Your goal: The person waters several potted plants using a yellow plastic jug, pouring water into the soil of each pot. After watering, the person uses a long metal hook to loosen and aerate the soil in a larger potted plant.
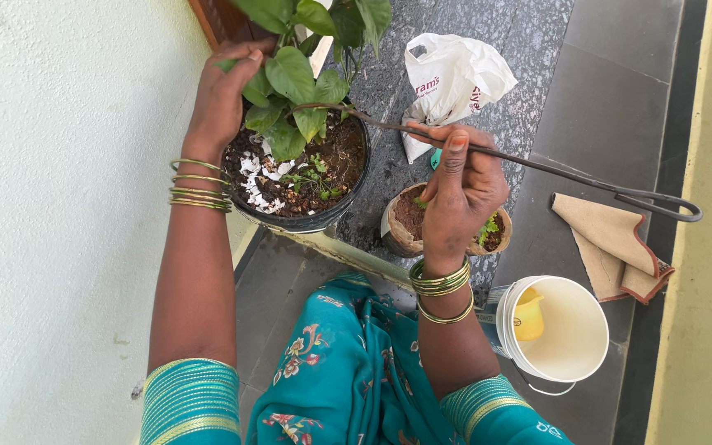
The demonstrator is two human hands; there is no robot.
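Right hand (461,191) is clamped on a long metal rod (537,166) whose tip reaches the black pot (306,221); left hand (222,99) is closed on the plant's leaves (290,78) (stems look tender). A hard jab could tear roots or snap stems.

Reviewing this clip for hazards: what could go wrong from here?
1. The right hand holds a long metal rod with its tip in the pot among the leaves; a slip may tear stems or roots.
2. The left hand bends the foliage aside; leaves could snap.
3. The rod's looped end sticks out over the cloth near the bucket and could snag.
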